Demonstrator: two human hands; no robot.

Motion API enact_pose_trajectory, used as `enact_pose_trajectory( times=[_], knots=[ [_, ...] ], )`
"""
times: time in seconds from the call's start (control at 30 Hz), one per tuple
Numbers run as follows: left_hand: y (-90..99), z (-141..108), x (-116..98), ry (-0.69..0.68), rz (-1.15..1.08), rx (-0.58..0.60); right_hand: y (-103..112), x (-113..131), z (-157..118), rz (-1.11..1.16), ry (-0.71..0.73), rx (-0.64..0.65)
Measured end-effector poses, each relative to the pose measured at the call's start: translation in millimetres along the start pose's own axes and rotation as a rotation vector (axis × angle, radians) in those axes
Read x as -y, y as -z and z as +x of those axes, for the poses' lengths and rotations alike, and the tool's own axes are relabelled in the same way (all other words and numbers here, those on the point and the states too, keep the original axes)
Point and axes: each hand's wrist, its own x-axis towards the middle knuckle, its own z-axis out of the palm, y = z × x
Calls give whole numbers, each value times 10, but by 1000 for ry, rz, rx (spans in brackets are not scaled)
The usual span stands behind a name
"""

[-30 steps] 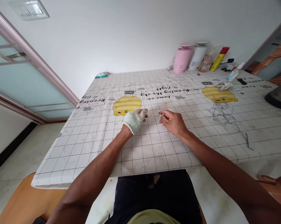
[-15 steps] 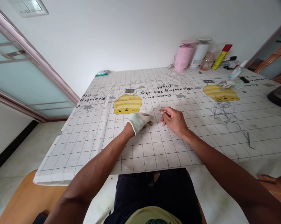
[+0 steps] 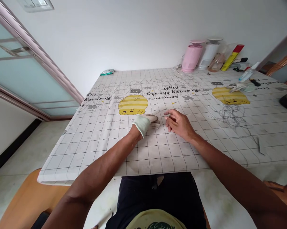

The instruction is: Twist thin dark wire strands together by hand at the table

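Note:
My left hand [image 3: 148,122] wears a whitish knit glove with a pale green cuff. It rests on the checked tablecloth [image 3: 155,152], fingers stretched to the right, and nothing can be made out in it. Just right of it, a small gap away, is my bare right hand [image 3: 178,123]. Its fingers are curled and pinched together, with the index finger reaching left. Whatever is in that pinch is too small to name. A tangle of dark thread [image 3: 232,115] lies to the right, with a strand trailing to a small grey flat piece [image 3: 261,145].
Along the wall stand a pink cylindrical device [image 3: 193,57], a white one [image 3: 207,54], a pinkish bottle [image 3: 216,62] and a yellow can with a red cap [image 3: 232,57]. A clear spray bottle [image 3: 249,72] and a crumpled glove [image 3: 241,86] are nearer. A green packet [image 3: 107,72] lies far left.
The view has shifted slightly. My left hand's fingers have spread out flatter on the cloth. The right hand's fingers have shifted a little, still curled close by.

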Motion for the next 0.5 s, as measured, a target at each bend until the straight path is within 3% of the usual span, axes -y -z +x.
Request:
enact_pose_trajectory(
  times=[0.2, 0.37, 0.5],
  knots=[
    [20, -47, 2, -94, -128, 56, 97, 12, -23, -389, 231, -112],
    [69, -102, -46, -116, -141, 86, 120, 30, -85, -534, 347, 5],
    [83, -91, -35, -102, -129, 76, 108, -3, -82, -653, 404, -3]
  ],
)
